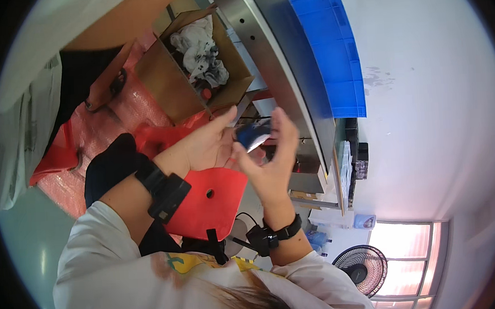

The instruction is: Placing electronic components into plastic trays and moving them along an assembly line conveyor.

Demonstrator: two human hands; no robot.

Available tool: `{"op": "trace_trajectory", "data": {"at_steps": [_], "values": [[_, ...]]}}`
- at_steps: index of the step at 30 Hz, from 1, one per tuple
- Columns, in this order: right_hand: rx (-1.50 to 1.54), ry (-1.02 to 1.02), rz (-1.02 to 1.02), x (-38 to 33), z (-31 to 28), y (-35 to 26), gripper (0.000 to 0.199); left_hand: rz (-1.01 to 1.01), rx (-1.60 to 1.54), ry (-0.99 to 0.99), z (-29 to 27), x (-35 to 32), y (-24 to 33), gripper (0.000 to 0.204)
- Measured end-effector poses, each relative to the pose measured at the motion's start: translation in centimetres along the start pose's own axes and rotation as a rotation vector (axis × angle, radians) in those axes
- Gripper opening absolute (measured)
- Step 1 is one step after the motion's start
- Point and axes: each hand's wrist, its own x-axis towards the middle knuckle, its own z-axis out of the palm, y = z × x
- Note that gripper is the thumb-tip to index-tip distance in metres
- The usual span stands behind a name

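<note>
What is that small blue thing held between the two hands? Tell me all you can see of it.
The small blue thing is dark blue with a pale, shiny silvery edge; its material cannot be told. It sits tilted between the left hand, whose fingers reach to its left side, and the right hand, whose fingers curl over it and hide part. Its full shape is unclear.

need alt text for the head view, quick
Two bare hands, left hand and right hand, hold a small blue and silver object between them, each wrist wearing a black band. Behind sit an open cardboard box of crumpled cloth, a red stool and a blue crate.
</note>
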Motion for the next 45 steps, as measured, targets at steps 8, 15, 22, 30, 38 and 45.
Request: {"op": "trace_trajectory", "data": {"at_steps": [8, 15, 22, 30, 38, 45], "values": [[0.040, -0.145, 0.084, -0.6, 1.1, -0.7, 0.063, 0.088, -0.018, 0.094, -1.6, -0.1, 0.2, 0.061], [0.032, -0.106, 0.182, -1.2, 1.7, 0.9, 0.042, 0.056, -0.046, 0.022, -1.4, -0.3, 0.6, 0.054], [0.056, -0.094, 0.238, -1.5, 3.0, -0.2, 0.042, 0.093, -0.008, 0.054, -3.0, 0.1, 0.4, 0.046], [-0.052, -0.160, 0.239, -1.1, 2.4, 0.4, 0.047, 0.095, 0.008, 0.033, -2.7, 0.2, 0.6, 0.049], [0.056, -0.208, 0.340, 0.9, -0.9, 0.3, 0.027, -0.051, 0.069, -0.027, -2.1, 0.0, 0.9, 0.051], [-0.089, -0.254, 0.145, -0.1, 0.6, -0.3, 0.058, 0.034, -0.017, 0.012, -1.4, -0.3, 0.6, 0.038]]}}
